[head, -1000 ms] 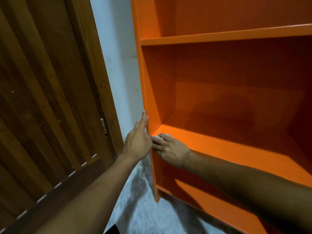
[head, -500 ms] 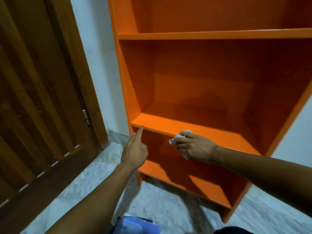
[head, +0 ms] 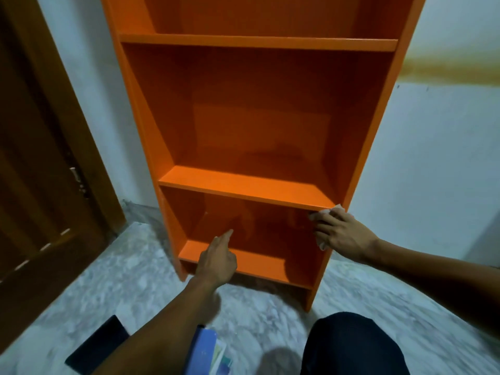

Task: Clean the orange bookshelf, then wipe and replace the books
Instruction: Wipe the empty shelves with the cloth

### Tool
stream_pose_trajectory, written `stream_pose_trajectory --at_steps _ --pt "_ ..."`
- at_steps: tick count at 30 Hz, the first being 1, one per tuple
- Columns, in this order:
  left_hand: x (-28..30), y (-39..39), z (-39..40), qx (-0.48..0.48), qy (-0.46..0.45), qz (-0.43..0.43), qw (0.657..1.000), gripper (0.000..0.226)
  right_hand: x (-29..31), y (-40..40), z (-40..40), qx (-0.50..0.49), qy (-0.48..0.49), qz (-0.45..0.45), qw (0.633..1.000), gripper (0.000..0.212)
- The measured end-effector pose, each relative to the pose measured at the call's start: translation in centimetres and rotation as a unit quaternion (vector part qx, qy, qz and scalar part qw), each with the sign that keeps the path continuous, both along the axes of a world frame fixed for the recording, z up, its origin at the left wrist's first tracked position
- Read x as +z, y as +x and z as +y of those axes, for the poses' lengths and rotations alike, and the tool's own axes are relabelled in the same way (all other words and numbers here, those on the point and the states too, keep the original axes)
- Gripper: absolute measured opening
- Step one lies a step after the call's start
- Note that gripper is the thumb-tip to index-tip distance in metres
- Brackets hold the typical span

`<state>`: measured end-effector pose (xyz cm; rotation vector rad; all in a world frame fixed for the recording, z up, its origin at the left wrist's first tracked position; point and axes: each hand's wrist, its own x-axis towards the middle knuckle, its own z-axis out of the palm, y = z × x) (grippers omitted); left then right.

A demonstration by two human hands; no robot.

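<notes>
The orange bookshelf [head: 243, 193] stands against a white wall with nothing on its shelves. My right hand [head: 342, 234] is shut on a small white cloth [head: 326, 212], pressed to the right end of the lower shelf's front edge by the right side panel. My left hand [head: 217, 259] hovers in front of the bottom compartment with the index finger pointing and the other fingers curled, holding nothing. A blue book [head: 201, 350] lies on the floor at the bottom edge, partly hidden by my left forearm, with a lighter book [head: 221, 358] beside it.
A brown wooden door [head: 40, 185] stands at the left. The floor is grey marbled stone [head: 130, 266]. A dark flat object [head: 97, 345] lies on the floor at the lower left. My dark-clothed knee [head: 354, 345] is at the lower right.
My right hand with the cloth has slid along the shelf's front edge from its left end to its right end. My left hand left the left side panel and dropped lower. The view pulled back.
</notes>
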<state>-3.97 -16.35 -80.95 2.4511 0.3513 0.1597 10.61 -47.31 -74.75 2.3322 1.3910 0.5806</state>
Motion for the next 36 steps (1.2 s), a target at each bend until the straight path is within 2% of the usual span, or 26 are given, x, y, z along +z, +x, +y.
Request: stream_pose_trajectory --at_steps 1,3,5,7,9,11,15,17,18,20,22,23,25,28,30,32,36 --pt "-0.6 0.0 -0.4 -0.003 -0.001 0.008 1.000 0.063 -0.8 0.0 -0.5 0.004 -0.005 -0.042 0.999 0.034" --pt "-1.9 0.0 -1.0 -0.009 0.005 0.013 1.000 0.062 -2.3 -1.1 -1.1 0.013 -0.028 -0.038 0.999 0.038" --pt "-3.7 -0.1 -1.1 -0.014 -0.018 0.024 0.999 0.060 -4.2 -2.1 -0.3 -0.013 -0.015 0.012 1.000 0.040" --pt "-6.0 -0.5 -1.1 -0.019 -0.046 0.041 0.998 0.058 -7.3 -2.9 1.3 -0.065 0.057 0.111 0.990 0.037" --pt "-8.1 -1.1 -1.2 -0.013 -0.058 0.052 0.997 0.058 -10.6 -3.3 3.3 -0.147 0.137 0.244 0.949 0.039" --pt "-9.9 -1.4 -0.8 0.004 -0.049 0.056 0.997 0.057 -13.8 -3.2 5.2 -0.199 0.242 0.348 0.883 0.043" --pt "-12.9 -0.5 1.2 0.010 -0.038 0.071 0.997 0.057 -18.3 -1.4 8.2 -0.286 0.406 0.415 0.762 0.032" --pt "-14.7 0.6 2.7 -0.015 -0.029 0.065 0.997 0.071 -19.4 0.2 9.3 -0.321 0.448 0.406 0.729 0.032" --pt "-15.7 1.2 3.5 -0.023 -0.022 0.062 0.998 0.079 -19.9 1.1 9.7 -0.336 0.459 0.385 0.727 0.029" --pt "-17.3 2.9 4.8 -0.021 0.007 0.043 0.999 0.081 -21.1 3.0 10.1 -0.361 0.464 0.354 0.728 0.029" --pt "-18.7 4.6 5.9 -0.027 0.062 0.003 0.998 0.076 -22.4 4.5 10.3 -0.384 0.425 0.376 0.728 0.035" --pt "-19.2 5.4 6.4 -0.028 0.092 0.016 0.995 0.077 -23.1 5.0 10.5 -0.387 0.392 0.392 0.736 0.036" --pt "-19.5 6.5 7.4 -0.014 0.153 0.054 0.987 0.076 -24.6 5.5 11.0 -0.387 0.332 0.380 0.772 0.042" --pt "-20.0 7.4 8.4 0.011 0.195 0.089 0.977 0.072 -26.2 4.4 12.2 -0.401 0.271 0.292 0.825 0.051" --pt "-20.6 7.5 9.0 0.017 0.215 0.098 0.972 0.063 -27.0 2.7 12.8 -0.342 0.253 0.252 0.869 0.050" --pt "-20.9 7.6 9.3 0.015 0.236 0.097 0.967 0.061 -27.7 1.2 12.9 -0.242 0.233 0.254 0.907 0.049" --pt "-20.6 8.1 9.0 0.012 0.243 0.091 0.966 0.064 -27.5 -1.5 13.6 -0.073 0.231 0.298 0.923 0.051"
